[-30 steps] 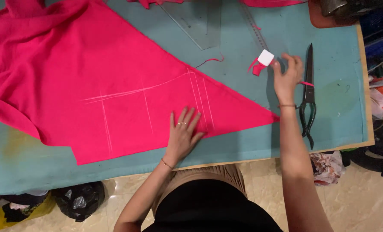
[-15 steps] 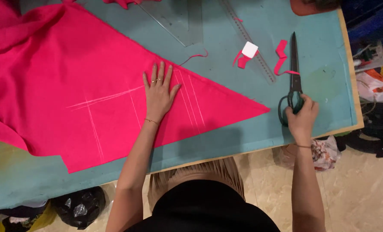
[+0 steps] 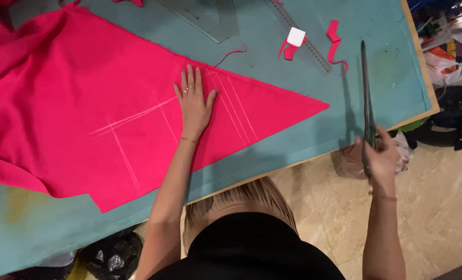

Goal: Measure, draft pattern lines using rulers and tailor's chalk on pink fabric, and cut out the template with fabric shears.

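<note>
Head view: left hand lies flat, fingers spread, on the pink cloth, beside white chalk lines. The cloth covers the left and middle of the teal bench. Right hand, grip closed around the handles of long scissors, holds them off the bench edge, blades pointing away. Near the far edge: clear ruler, white chalk block, pink scraps. Nothing lies between scissors and cloth tip.
</note>
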